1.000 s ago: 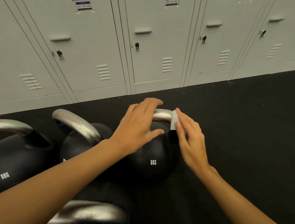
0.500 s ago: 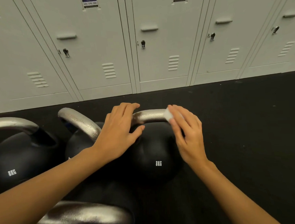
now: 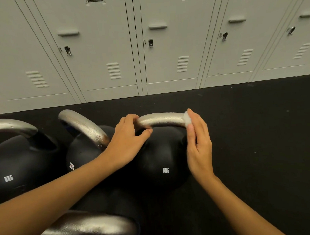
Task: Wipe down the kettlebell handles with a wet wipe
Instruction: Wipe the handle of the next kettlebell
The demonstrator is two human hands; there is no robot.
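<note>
Both forearms reach forward from the near edge. Left hand [image 3: 128, 145] curls around the left end of the 8KG kettlebell's handle [image 3: 160, 119]. Right hand [image 3: 199, 144] pinches a white wet wipe [image 3: 187, 118] against the handle's right bend. Handle: silver, dull sheen. Kettlebell [image 3: 161, 159] sits on black floor [image 3: 258, 139], grey lockers [image 3: 165, 45] behind.

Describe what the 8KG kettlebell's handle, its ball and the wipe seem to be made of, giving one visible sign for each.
Handle: bare metal, probably steel, with a silvery, slightly pitted sheen.
Ball: matte black coating, likely over cast iron; dull surface with white printed lettering.
Wipe: thin white fabric-like sheet, bunched softly under the right hand.
</note>
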